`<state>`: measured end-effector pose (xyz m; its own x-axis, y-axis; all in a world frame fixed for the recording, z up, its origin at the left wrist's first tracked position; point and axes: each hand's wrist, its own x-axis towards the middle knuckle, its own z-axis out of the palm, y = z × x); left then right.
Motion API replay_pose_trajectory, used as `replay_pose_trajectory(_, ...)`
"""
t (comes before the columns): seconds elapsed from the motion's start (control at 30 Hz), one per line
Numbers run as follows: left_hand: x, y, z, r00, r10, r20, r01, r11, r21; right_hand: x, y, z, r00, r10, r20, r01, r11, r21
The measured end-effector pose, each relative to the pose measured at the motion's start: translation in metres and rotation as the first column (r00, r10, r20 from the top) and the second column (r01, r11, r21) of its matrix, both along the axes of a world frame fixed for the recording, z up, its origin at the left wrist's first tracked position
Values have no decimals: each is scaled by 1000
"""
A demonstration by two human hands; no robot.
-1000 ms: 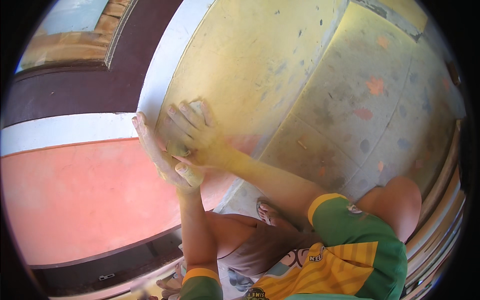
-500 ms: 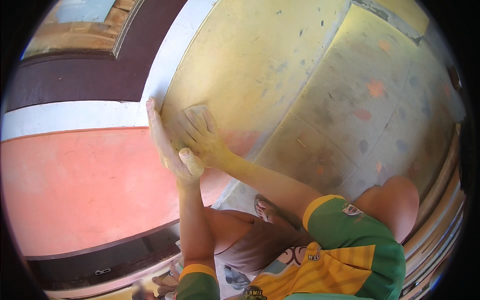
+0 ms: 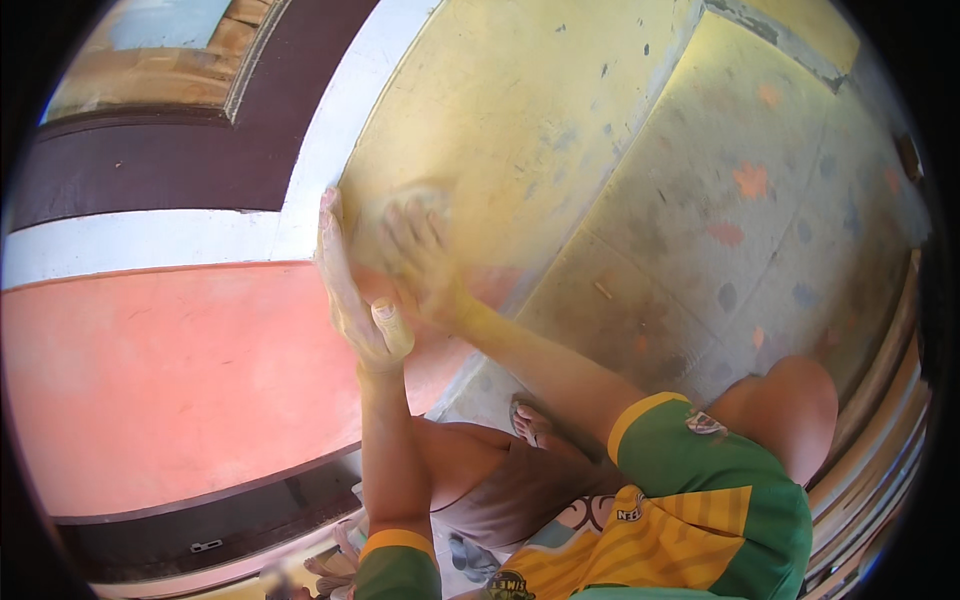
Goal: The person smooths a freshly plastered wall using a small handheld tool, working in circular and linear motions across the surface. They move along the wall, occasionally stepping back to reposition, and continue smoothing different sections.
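Note:
My left hand [image 3: 348,290] is held upright with its fingers stretched out together and the thumb apart. It stands edge-on beside the corner of the white trim [image 3: 240,236], where the yellow wall [image 3: 480,130] meets it, and holds nothing I can see. Just to its right, my right hand [image 3: 425,260] lies against the yellow wall, smeared by motion. Under its fingertips shows a thin pale grey piece [image 3: 432,192], which looks like sandpaper. Yellowish dust coats both hands and the right forearm.
A salmon-pink wall panel [image 3: 180,380] fills the left, below a dark brown frame [image 3: 170,155] around a pane. On the right lies a grey floor [image 3: 700,240] with orange and dark stains. Long boards [image 3: 870,440] stand at the far right. My sandalled foot [image 3: 530,420] is below.
Both hands have shifted slightly to the right along the wall. The right hand has become blurred as it rubs, and the left hand keeps its stretched shape.

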<state>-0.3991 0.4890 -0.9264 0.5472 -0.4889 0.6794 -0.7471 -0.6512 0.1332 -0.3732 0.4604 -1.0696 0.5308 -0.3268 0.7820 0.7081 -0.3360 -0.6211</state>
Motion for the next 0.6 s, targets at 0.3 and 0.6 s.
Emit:
replay_pose_trajectory(0.3,1,9,-4,996,-77,-49,75,996,-38,124,-170,75,966,-200,-163,244,912,329)
replay_pose_trajectory(0.6,6,-8,-8,998,-32,-58,29,999,-45,-15,17,-46,985,-84,-152,78,996,-43)
